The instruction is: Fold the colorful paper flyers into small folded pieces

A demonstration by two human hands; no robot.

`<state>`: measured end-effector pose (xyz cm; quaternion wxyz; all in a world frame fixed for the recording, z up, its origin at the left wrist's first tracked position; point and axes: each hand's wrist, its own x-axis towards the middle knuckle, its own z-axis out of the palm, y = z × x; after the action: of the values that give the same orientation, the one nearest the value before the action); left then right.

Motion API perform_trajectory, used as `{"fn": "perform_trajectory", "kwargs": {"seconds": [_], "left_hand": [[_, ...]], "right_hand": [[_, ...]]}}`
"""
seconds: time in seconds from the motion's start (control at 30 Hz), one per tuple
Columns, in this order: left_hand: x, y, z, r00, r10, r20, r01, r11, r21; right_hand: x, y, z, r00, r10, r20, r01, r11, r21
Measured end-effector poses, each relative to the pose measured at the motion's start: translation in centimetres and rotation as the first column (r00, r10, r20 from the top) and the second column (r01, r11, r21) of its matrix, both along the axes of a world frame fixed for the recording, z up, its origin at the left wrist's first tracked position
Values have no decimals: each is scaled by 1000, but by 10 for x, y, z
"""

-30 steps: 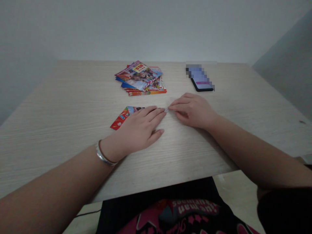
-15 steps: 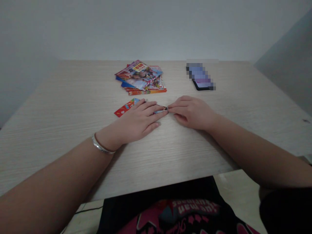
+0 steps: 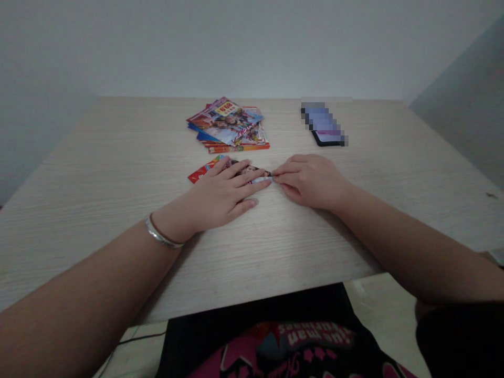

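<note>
A folded strip of colourful printed paper (image 3: 200, 169), red at its left end, lies on the table in front of me. My left hand (image 3: 228, 194) rests flat across it with the fingers spread, hiding much of its middle. At the strip's narrow right tip, my right hand (image 3: 311, 181) pinches the paper between thumb and fingertips. A silver bangle (image 3: 160, 234) circles my left wrist.
Behind my hands lies a fanned pile of colourful printed leaflets (image 3: 230, 126). A dark phone (image 3: 326, 131), partly pixelated, lies at the back right. The pale wooden table (image 3: 118, 142) meets a wall at its far edge.
My left fingers have spread wider, so more of the printed strip shows between them. The strip's red left end has shifted slightly up and right. My right hand keeps its pinch.
</note>
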<state>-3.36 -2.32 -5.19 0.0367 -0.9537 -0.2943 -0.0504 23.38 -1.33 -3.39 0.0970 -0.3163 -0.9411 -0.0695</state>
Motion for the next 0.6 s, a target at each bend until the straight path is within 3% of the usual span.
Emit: {"fn": "perform_trajectory", "kwargs": {"seconds": [0.27,0.6], "left_hand": [[1,-16,12,994,99,-40,-95,992,86],[-9,-23,19,961,240,-137,-248,968,-46]], "right_hand": [[-10,-7,6,998,-34,44,33,999,25],[-6,-9,9,995,-74,65,73,997,10]]}}
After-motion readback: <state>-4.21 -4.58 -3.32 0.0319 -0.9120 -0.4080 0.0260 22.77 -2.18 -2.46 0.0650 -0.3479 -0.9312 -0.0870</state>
